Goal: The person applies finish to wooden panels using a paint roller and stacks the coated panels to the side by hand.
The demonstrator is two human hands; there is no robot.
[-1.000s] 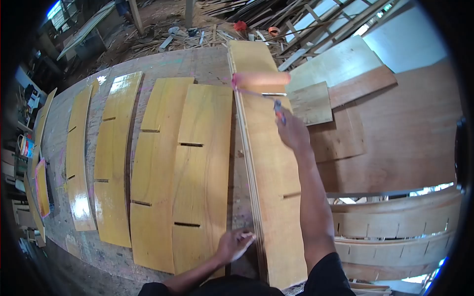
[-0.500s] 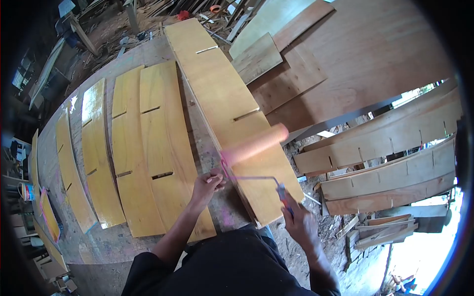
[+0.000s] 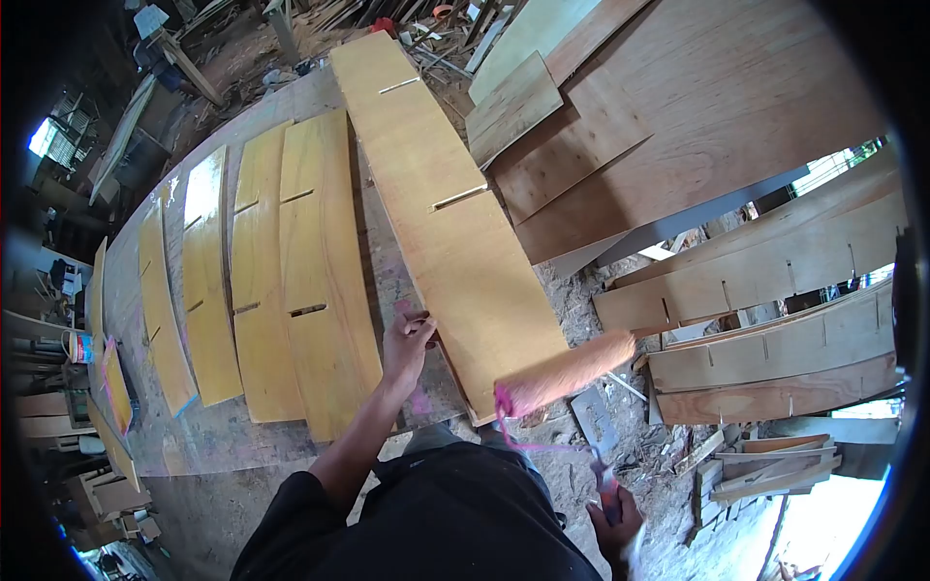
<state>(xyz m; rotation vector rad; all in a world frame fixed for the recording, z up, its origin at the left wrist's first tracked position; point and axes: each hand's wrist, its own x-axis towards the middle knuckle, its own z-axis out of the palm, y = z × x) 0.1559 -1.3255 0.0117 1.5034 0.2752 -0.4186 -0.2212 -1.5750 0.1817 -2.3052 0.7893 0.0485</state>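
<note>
My right hand (image 3: pixel 618 528) is closed round the handle of a paint roller (image 3: pixel 567 373), low on the right. The roller's fuzzy orange-pink sleeve lies across the near end of a long yellow-coated board (image 3: pixel 455 242), its right part sticking out past the edge. Two slots are cut in this board. My left hand (image 3: pixel 411 341) has its fingers curled at the board's left edge, holding it there. Left of it, several similar yellow slotted boards (image 3: pixel 329 232) lie side by side; one (image 3: pixel 205 194) shines with wet-looking gloss.
Beneath the boards is a stained worktable (image 3: pixel 387 281). Large plywood sheets (image 3: pixel 717 116) lean at the upper right, with slotted bare boards (image 3: pixel 765 281) on the right. Scrap wood (image 3: pixel 358 39) litters the far ground. A small bucket (image 3: pixel 77 347) stands at far left.
The roller has moved from the board's middle down to its near end, and my right hand has drawn back with it. My left hand has moved slightly up, against the board's edge.
</note>
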